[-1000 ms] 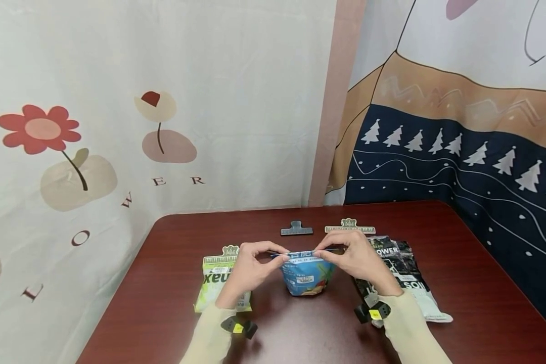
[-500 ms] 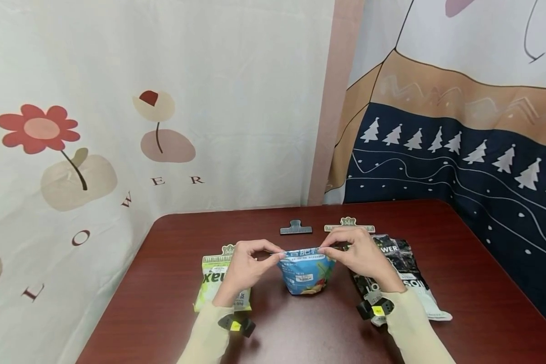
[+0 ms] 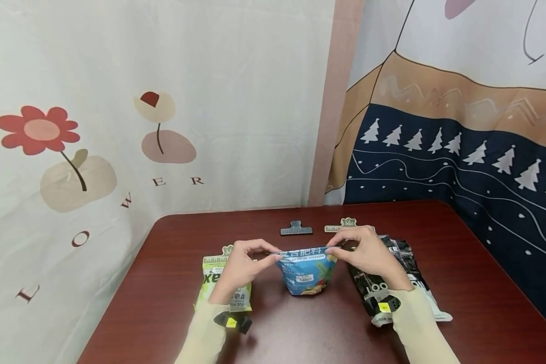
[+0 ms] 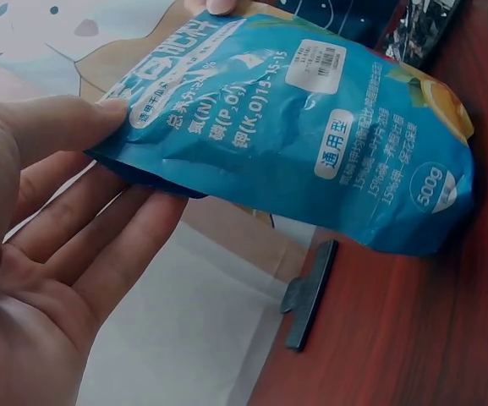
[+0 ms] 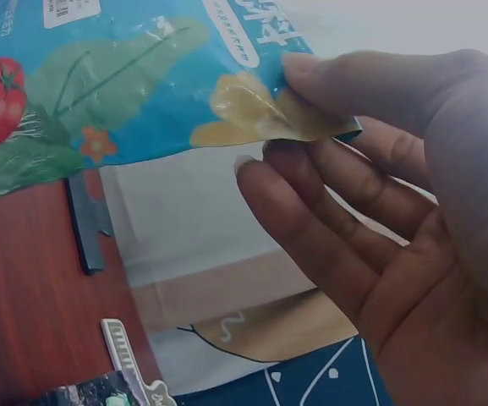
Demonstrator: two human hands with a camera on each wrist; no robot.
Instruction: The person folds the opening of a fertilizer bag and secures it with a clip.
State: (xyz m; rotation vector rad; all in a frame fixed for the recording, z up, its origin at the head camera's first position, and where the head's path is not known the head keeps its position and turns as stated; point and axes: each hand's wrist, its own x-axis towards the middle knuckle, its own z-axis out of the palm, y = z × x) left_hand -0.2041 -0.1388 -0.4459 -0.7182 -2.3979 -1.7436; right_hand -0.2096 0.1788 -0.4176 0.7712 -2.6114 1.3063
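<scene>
A blue fertilizer bag (image 3: 306, 273) stands upright on the dark red table, its top edge stretched flat between both hands. At the bag's left top corner, my left hand (image 3: 245, 265) pinches the edge between thumb and fingers. My right hand (image 3: 364, 255) pinches the opposite corner the same way. White print and a barcode label (image 4: 316, 67) show on the bag in the left wrist view. Tomato and flower pictures cover the side seen in the right wrist view, where the thumb (image 5: 337, 80) presses on the front face near the corner.
A green bag (image 3: 241, 298) with a cream clip (image 3: 216, 259) at its top lies left, partly behind the left arm. Black-and-white soil bags (image 3: 368, 290) lie right, partly behind the right arm. A dark clip (image 3: 296, 228) and another cream clip (image 3: 334, 228) lie at the back.
My hands have slid apart along the bag's top edge, the right hand rightward and the left slightly leftward, out to the corners. More of the print near the top shows. The bag's base has stayed put.
</scene>
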